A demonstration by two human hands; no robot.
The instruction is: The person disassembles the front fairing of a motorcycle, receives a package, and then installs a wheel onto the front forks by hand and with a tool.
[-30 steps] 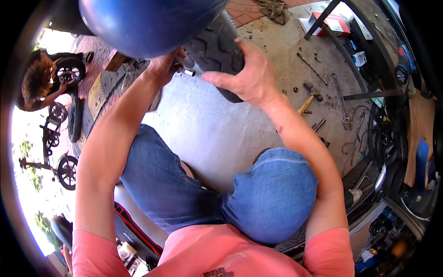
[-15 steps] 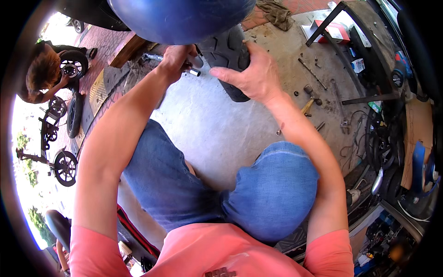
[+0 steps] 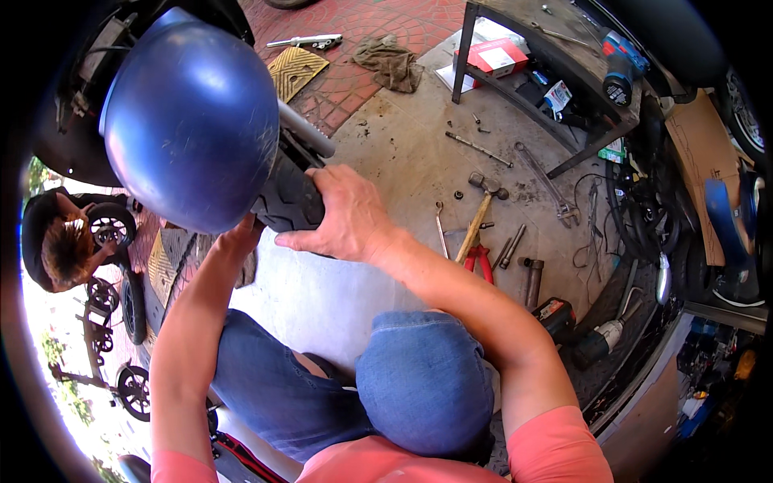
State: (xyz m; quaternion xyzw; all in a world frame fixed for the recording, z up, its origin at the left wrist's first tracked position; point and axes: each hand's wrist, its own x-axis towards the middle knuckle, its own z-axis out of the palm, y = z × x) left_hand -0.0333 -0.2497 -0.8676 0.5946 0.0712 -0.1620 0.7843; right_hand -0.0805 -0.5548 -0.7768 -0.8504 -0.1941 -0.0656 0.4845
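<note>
A scuffed, rounded blue fender (image 3: 193,121) fills the upper left, over a black treaded tyre (image 3: 291,197). My right hand (image 3: 346,213) grips the tyre's near right end, thumb on the near side and fingers at the far side. My left hand (image 3: 241,237) reaches beneath the fender's lower edge beside the tyre. Its fingers are hidden, so what they touch cannot be seen. A grey metal tube (image 3: 307,130) juts out past the fender, beyond the tyre.
On the concrete to the right lie a hammer (image 3: 481,211), red-handled pliers (image 3: 481,262), a large wrench (image 3: 547,185) and a cordless tool (image 3: 600,342). A metal bench (image 3: 519,105) bears a drill (image 3: 622,68). A rag (image 3: 389,63) lies farther off. Another person (image 3: 66,241) handles a wheel at far left.
My view has turned rightward, showing more of the tools and the fender's top. My right hand has closed onto the tyre. My left hand has gone mostly out of sight under the fender.
</note>
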